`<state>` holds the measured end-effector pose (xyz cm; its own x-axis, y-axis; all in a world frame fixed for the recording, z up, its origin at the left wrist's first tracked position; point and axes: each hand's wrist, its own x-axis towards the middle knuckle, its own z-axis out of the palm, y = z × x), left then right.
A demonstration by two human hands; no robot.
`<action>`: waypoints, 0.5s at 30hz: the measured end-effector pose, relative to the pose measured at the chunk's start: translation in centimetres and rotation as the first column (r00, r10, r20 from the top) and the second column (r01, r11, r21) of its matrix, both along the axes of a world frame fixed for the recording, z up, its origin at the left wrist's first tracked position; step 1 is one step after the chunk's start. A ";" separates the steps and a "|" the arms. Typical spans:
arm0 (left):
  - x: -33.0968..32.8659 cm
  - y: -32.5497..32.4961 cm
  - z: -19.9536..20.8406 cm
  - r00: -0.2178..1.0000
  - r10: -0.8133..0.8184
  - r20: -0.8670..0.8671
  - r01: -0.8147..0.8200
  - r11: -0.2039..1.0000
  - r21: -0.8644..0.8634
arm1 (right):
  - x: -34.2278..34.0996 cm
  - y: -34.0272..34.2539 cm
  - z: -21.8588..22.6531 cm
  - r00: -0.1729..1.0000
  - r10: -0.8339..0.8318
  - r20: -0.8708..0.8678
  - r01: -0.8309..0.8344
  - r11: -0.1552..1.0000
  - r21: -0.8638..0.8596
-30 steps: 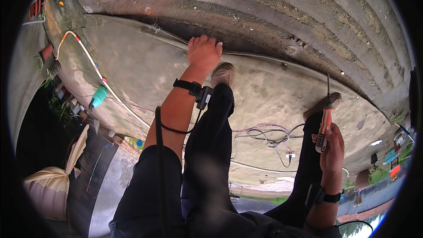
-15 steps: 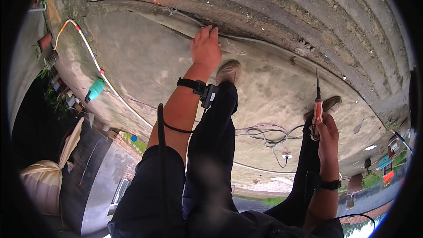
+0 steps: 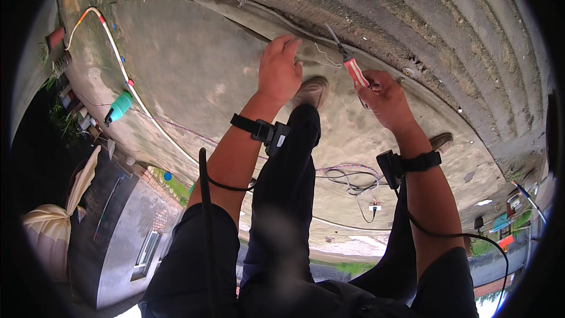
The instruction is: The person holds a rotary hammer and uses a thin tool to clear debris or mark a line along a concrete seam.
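Note:
My left hand (image 3: 281, 69) is over the inner side of the tan ground's long raised rim (image 3: 376, 57), just above my left shoe (image 3: 311, 92). Its fingers are loosely bent, the thumb stands apart, and no object shows in it. Closed around a slim hand tool (image 3: 356, 72) is my right hand (image 3: 385, 99). The tool has a red and pale handle, a dark neck and a thin pointed blade; its exact kind is unclear. Its tip points up and left toward the rim, near a thin pale string (image 3: 322, 54). The handle's lower end is partly hidden by fingers.
A coiled dark cable (image 3: 347, 182) with a white socket block (image 3: 375, 206) lies between my legs. A long pale hose (image 3: 154, 122) and a green bottle-like object (image 3: 119, 108) lie to the left. Ridged soil (image 3: 471, 41) rises beyond the rim. Cables run from both wrist-worn devices.
My right hand has come up and left with the tool, from beside my right leg to near the rim, and its tip now tilts left. My left hand has drawn slightly back from the rim.

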<state>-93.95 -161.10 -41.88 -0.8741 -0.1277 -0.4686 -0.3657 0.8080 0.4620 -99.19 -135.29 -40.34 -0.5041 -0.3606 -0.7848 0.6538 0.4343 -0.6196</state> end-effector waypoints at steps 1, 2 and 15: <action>1.0 0.4 0.6 0.974 0.153 0.167 -0.190 0.952 0.241 | -0.1 -1.5 -0.5 0.997 0.075 -0.026 -0.076 0.997 -0.029; 2.0 0.6 1.4 0.901 0.250 0.356 -0.395 0.811 0.431 | -0.2 -2.7 -0.7 0.987 0.150 -0.055 -0.153 0.987 -0.055; 10.0 -3.1 6.6 0.204 0.678 0.706 -0.978 0.103 0.184 | 4.5 -14.6 2.7 0.743 0.574 -0.345 -0.521 0.819 0.240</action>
<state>-83.92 -164.20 -35.30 -0.0779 -0.2653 -0.9610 -0.8408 -0.5005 0.2064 -94.69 -149.94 -37.66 -0.5167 -0.5857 -0.6246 -0.0011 0.7299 -0.6835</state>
